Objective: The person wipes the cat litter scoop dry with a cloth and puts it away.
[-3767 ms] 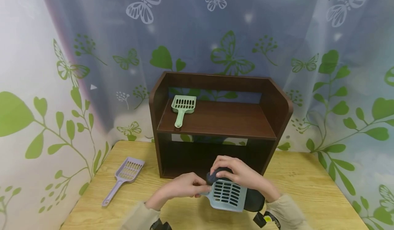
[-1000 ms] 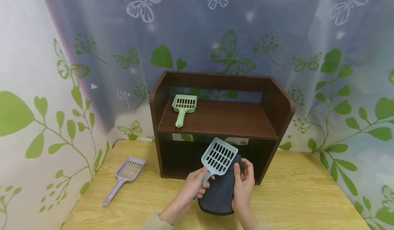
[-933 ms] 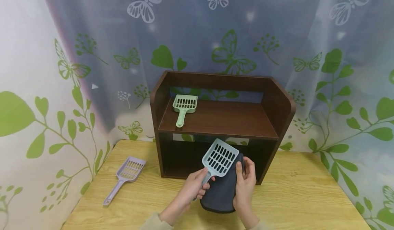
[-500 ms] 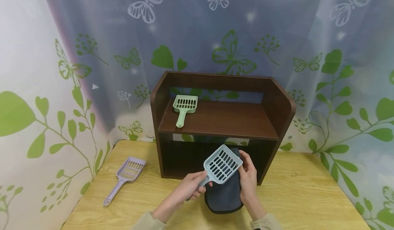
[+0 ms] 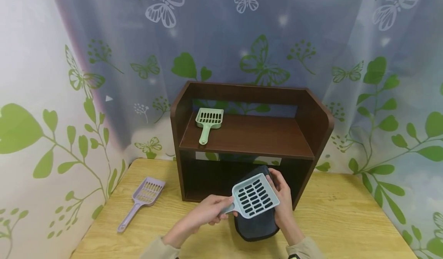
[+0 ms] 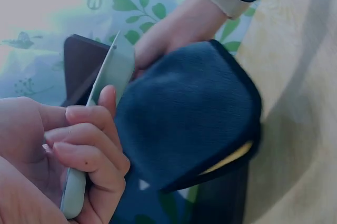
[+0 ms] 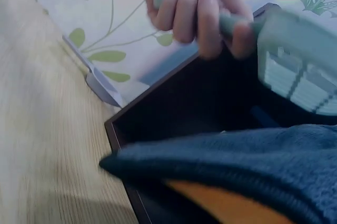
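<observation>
My left hand [image 5: 212, 209] grips the handle of a pale blue litter scoop [image 5: 255, 195], its slotted head facing up and pointing right. Behind and under the scoop hangs a dark blue cloth [image 5: 254, 228] with a black edge, held by my right hand [image 5: 283, 197]. The right fingers are at the scoop's right rim, partly hidden behind cloth and scoop. In the left wrist view the cloth [image 6: 184, 113] drapes in a fold beside the scoop, seen edge-on [image 6: 113, 71]. An orange inner side of the cloth [image 7: 221, 200] shows in the right wrist view.
A dark brown two-level shelf [image 5: 249, 136] stands at the back of the wooden table [image 5: 346, 216]. On its upper level, at the left, lies a green litter scoop [image 5: 209, 119]. A purple litter scoop [image 5: 147, 192] lies on the table left of the shelf. Patterned curtains [image 5: 221, 28] hang behind.
Earlier, the right hand had the cloth bunched at the scoop's upper edge. Since a second ago the scoop has swung from pointing up to pointing right and dropped slightly; the cloth stays behind it.
</observation>
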The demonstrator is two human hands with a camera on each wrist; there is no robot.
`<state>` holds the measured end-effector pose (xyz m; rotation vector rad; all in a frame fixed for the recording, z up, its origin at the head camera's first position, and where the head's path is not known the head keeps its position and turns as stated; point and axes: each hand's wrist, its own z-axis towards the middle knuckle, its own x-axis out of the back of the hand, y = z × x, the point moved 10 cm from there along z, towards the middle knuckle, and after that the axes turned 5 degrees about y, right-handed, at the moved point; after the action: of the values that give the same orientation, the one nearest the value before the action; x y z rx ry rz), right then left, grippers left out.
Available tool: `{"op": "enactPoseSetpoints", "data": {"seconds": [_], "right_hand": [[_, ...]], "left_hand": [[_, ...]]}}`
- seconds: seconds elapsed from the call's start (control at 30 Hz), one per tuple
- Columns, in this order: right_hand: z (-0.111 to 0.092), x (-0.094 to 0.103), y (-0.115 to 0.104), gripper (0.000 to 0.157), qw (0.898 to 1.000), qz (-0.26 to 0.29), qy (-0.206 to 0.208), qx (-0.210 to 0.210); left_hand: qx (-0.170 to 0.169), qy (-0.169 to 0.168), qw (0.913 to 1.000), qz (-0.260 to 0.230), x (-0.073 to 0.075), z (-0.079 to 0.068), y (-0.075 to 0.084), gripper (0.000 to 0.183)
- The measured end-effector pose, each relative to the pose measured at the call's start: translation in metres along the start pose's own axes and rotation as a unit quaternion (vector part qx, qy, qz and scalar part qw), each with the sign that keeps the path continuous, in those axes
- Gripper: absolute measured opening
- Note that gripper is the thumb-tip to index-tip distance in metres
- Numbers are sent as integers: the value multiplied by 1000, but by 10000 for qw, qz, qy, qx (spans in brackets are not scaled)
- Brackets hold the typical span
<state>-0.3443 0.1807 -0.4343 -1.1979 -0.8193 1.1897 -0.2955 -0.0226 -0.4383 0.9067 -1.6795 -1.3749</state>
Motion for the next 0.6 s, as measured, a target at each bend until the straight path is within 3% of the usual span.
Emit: {"op": "enactPoseSetpoints", "data": {"seconds": [0.33, 0.6], "right_hand": [[-8, 16, -19, 27, 9943, -877, -178, 583], [-12, 25, -21, 27, 9935, -989, -295, 490]], "left_hand": [[-586, -41, 9982, 130, 14, -4, 45, 45], [-886, 595, 9940, 227, 29, 8, 86, 34]]}}
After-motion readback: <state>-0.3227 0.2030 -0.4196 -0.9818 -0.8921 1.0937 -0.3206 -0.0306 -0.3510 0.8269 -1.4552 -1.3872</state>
